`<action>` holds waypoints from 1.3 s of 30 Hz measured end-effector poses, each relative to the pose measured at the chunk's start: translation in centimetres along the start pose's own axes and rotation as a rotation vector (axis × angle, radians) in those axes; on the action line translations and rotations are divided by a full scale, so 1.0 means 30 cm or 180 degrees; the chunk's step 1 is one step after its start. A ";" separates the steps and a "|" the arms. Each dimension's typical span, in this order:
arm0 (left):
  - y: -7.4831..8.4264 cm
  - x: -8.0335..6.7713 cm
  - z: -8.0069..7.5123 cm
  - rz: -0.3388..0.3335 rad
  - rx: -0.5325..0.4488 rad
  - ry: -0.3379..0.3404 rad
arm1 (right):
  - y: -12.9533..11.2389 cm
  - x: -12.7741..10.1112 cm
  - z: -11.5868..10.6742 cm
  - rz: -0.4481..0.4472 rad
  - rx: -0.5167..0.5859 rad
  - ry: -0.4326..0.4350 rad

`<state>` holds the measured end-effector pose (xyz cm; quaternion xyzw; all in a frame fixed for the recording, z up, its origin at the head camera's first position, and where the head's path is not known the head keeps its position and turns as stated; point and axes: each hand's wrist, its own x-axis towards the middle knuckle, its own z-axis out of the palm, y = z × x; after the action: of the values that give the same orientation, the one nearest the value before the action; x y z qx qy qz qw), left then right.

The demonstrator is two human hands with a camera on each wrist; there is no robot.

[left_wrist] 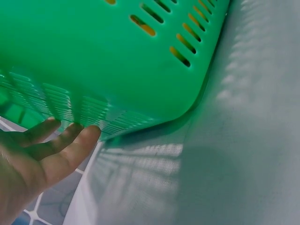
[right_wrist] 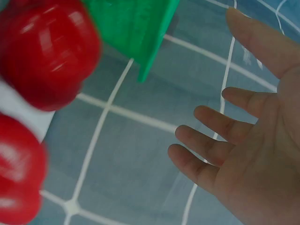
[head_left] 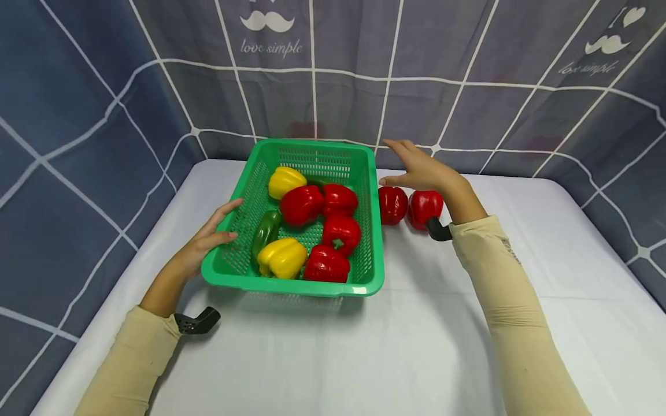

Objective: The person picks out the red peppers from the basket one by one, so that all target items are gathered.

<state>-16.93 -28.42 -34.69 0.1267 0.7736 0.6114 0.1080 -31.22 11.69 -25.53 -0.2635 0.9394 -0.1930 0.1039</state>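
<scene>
A green slotted basket stands on the white table and holds several red peppers, two yellow peppers and a green pepper. My left hand rests on the basket's left wall with straight fingers, thumb by the rim. In the left wrist view the fingers touch the basket from outside. My right hand hovers open with spread fingers by the basket's far right corner. It is just above two red peppers on the table. The right wrist view shows the open right hand, the basket corner and both peppers.
The white tablecloth stretches in front of and to the right of the basket. A blue curtain with a white grid closes the table off at the back and on both sides.
</scene>
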 end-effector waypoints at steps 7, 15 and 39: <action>-0.001 -0.005 0.007 0.0075 -0.0041 -0.0006 | -0.138 0.079 -0.033 -0.0289 -0.0123 -0.0228; -0.003 -0.020 0.008 0.0035 -0.0117 -0.0008 | -0.282 0.189 0.017 -0.0566 -0.0303 -0.0579; -0.001 -0.023 -0.001 -0.0001 -0.0264 -0.0096 | -0.390 0.315 0.198 -0.0367 -0.0671 -0.1608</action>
<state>-16.29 -28.69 -34.72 0.1312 0.7459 0.6409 0.1249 -32.08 -4.40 -26.90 -0.3657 0.8821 -0.0281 0.2957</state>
